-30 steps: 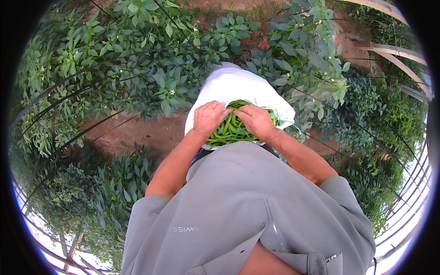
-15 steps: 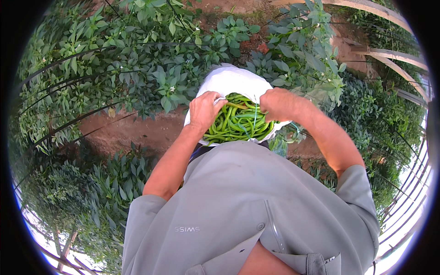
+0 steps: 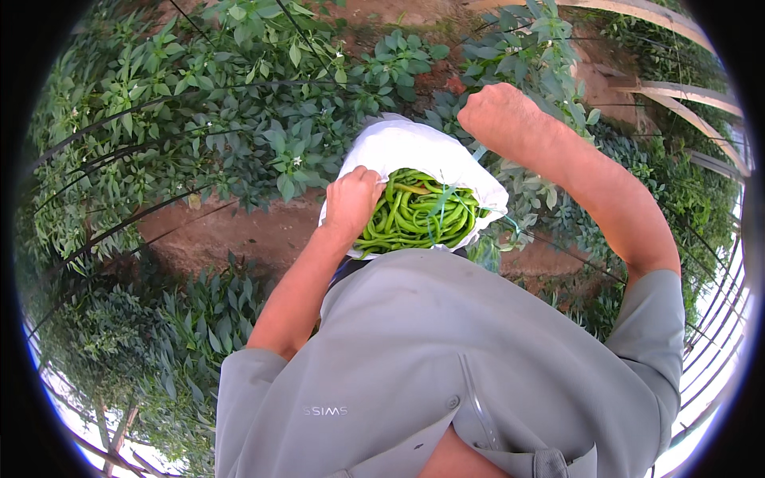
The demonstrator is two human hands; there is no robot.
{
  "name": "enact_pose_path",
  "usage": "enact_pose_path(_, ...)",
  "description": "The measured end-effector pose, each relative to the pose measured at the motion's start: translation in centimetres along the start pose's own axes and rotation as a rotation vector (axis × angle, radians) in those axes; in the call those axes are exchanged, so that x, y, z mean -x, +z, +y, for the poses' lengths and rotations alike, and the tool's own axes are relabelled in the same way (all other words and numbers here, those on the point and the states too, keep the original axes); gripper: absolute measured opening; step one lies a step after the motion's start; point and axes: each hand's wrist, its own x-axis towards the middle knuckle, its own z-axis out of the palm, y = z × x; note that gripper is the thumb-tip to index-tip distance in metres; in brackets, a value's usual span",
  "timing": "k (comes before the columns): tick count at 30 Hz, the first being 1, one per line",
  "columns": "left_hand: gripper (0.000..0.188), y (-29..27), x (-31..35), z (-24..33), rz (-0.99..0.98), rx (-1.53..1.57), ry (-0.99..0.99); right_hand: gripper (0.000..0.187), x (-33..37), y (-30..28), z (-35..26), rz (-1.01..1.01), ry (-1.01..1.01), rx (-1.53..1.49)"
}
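Standing: a person in a grey shirt (image 3: 446,374) looks down over a white sack (image 3: 414,151) held at the waist, among rows of plants.
Sack: open at the top, filled with long green chili peppers (image 3: 414,215); a thin teal string (image 3: 438,203) lies across them.
Left hand: the left hand (image 3: 353,199) is clenched on the sack's left rim, fingers curled over the white cloth, right beside the peppers.
Right hand: the right hand (image 3: 498,111) is raised above and to the right of the sack, apart from it, closed into a loose fist against the leaves; whether it grasps anything I cannot tell.
Ground: bare reddish-brown soil (image 3: 231,235) forms a path left of the sack and shows again in patches further up.
Plants: leafy green pepper plants (image 3: 199,119) with small white flowers crowd both sides of the path.
Supports: dark thin lines (image 3: 103,135) run in curves through the foliage on the left.
Edge: pale curved bars (image 3: 685,95) stand at the upper right, with bright daylight along the lower rim.
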Motion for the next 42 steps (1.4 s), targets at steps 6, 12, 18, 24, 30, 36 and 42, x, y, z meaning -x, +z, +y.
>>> enact_pose_path(6,0.015,1.0,2.6,-1.0,0.298,-0.016,0.172,0.011,-0.7,1.7,-0.8,-0.049,-0.071,-0.091)
enact_pose_path(12,0.020,2.1,2.2,-1.4,0.364,0.062,0.113,0.022,-2.1,8.2,-4.2,0.198,-0.164,-0.259)
enact_pose_path(18,0.023,0.6,1.0,-0.6,0.155,0.121,-0.074,0.009,-3.2,13.1,-7.3,0.351,-0.301,-0.319)
enact_pose_path(24,0.020,-2.8,-1.9,0.2,-0.143,0.117,-0.145,0.014,-3.7,10.2,-4.7,-0.020,-0.215,-0.919)
enact_pose_path(30,0.024,-3.5,-4.0,-0.6,-0.458,0.027,-0.101,0.011,-6.1,8.4,-4.4,0.034,-0.325,-0.538)
enact_pose_path(36,0.026,-5.3,-5.1,-0.9,-0.604,0.207,-0.243,0.005,-8.0,8.0,-4.9,0.307,-0.474,-0.366)
enact_pose_path(42,0.023,-5.5,-4.7,-0.6,-0.444,0.197,-0.278,0.006,-8.6,6.4,-4.5,0.410,-0.499,-0.275)
